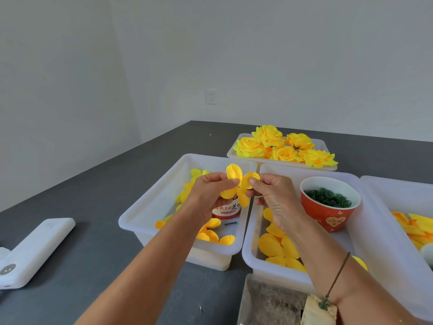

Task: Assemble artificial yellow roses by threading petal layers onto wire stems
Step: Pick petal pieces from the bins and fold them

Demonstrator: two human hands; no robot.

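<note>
Petal layer (236, 188), yellow, held up in mid-air above the left tub (150, 207), between both hands. Left hand (206, 195) pinches its left side, thumb & forefinger pressed together on the fabric; right hand (274, 198) pinches the right lobe same way, other fingers curled under. Layer looks stretched flat between the two pinches, prob. to expose the centre hole for threading. No wire stem visible at this moment; cannot tell if one is behind the petals.

Left tub holds loose petal pieces (210, 233) and a small red-and-white cup (226, 210), partly hidden by the hands. A short dark pin or wire bit (230, 223) lies on tub floor nr the cup.

Middle tub (251, 254) holds larger petals (278, 248) plus red bowl (330, 202) of green rings, within easy reach of right hand. Far tray (234, 151) carries finished roses (284, 146), kept apart from raw stock. Right tub (384, 219) has yellow strips (417, 225). White power bank (32, 252) sits well apart on the grey table (93, 207).

Judgement: early stage of one flower; stem needs fetching next.
</note>
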